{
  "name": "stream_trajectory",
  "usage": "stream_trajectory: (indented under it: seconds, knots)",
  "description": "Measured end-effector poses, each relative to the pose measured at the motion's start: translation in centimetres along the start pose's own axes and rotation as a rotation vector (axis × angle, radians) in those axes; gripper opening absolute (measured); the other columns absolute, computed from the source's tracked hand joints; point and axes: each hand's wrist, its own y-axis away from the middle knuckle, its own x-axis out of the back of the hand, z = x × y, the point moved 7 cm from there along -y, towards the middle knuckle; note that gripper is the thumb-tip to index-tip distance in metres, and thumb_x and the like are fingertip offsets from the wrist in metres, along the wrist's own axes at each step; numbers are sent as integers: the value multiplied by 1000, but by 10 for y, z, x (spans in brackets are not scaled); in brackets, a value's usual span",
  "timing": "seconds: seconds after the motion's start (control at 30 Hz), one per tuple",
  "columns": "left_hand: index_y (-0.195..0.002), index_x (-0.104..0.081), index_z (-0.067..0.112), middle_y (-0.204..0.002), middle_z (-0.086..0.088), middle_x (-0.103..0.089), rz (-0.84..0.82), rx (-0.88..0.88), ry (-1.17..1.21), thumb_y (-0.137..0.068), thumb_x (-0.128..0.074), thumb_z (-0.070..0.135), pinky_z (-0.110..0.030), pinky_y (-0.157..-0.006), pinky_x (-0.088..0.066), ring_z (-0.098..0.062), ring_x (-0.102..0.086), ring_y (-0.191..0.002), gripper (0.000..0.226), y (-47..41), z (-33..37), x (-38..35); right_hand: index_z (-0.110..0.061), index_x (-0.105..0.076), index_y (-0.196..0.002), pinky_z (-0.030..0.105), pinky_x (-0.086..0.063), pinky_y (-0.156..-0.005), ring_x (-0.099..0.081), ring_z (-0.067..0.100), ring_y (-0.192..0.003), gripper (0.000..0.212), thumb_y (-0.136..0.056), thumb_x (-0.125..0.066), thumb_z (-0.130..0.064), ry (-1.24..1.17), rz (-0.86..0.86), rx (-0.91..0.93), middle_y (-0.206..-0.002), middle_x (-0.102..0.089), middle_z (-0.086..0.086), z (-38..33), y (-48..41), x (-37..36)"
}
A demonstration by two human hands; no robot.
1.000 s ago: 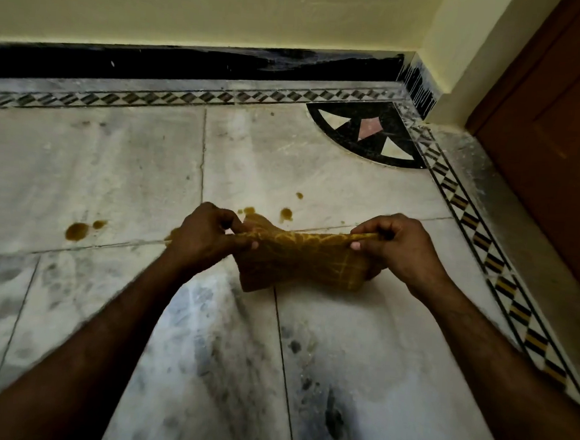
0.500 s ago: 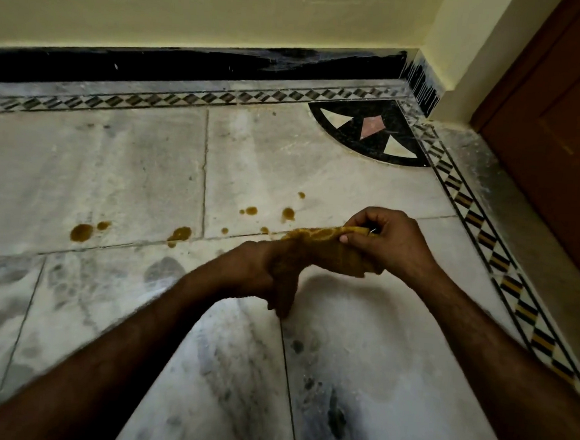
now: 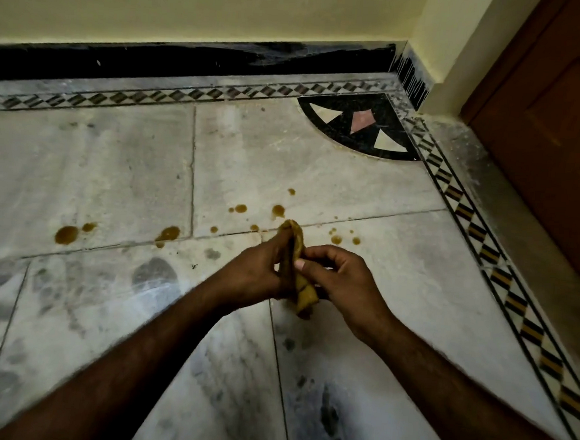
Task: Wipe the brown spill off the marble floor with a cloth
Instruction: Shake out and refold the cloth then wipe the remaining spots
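Cloth: mustard-yellow checked cloth, bunched into a narrow upright wad, held off the pale grey-veined marble floor between both hands, just above the tile joint where the drops lie.
Left hand: left hand is curled round the wad's left side, its fingers closed on the upper end of the cloth.
Right hand: right hand is wrapped round the lower end, thumb pressed on the fabric and fingers curled shut around it.
Spill: brown liquid drops are scattered in a loose band across the floor, the largest blob far to the left, a smeared one near the vertical joint, smaller dots just beyond the cloth and a few more to its right.
Progress: none of the visible drops looks wiped; each keeps a wet, rounded edge. As I judge it, the work is at the preparing stage, the cloth being gathered into a pad.
Remaining: practically all of it, every drop from the far-left blob to the right-hand dots, then any streaks left behind.
Surroundings: dark smudges mark the nearer tiles; a patterned black-and-tan inlay border and a brown wooden door stand off to the right.
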Motion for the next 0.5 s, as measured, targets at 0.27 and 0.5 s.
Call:
stream_trajectory:
  seconds: [0.27,0.5]
  knots:
    - [-160,6,28,-149,-10,-52,-141,39,-205,-86,-76,18,-36,-94,-57,-23,-66,-115,111,1,7,-44,-20,-73,-106,37,-64,-74,-73,15,-88,20,-87,-77,-25,174,-53,-59,-99,-75,-3,7,5,9]
    - [-130,-65,21,-129,4,-69,-22,-22,377,-85,-62,-4,-40,-93,-56,-22,-69,-111,52,-2,2,-24,-29,-73,-89,36,-59,-69,-67,16,-75,12,-78,-71,-28,388,103,89,-80,-69,-8,-17,-4,43]
